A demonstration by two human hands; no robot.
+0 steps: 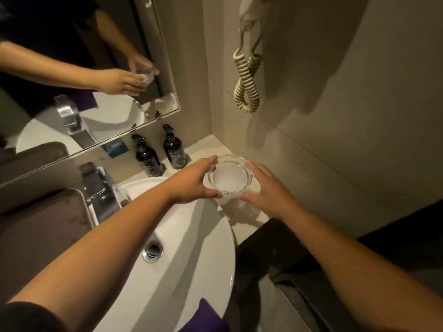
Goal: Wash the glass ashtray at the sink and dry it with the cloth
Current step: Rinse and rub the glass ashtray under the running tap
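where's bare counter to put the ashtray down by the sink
Bare counter lies under the ashtray, between the sink and the right wall, and in the back corner. Crowded: the two bottles beside the tap.

Ashtray (230, 174) on counter (203, 147), frame centre, between left hand (191, 182) and right hand (268, 190). Two bottles (146, 156) upper-left of it; sink (191, 248) below; faucet (100, 188) left.

Two dark pump bottles (160, 154) and a chrome faucet (102, 188) crowd the counter's back edge; the white basin (191, 236) lies open below.
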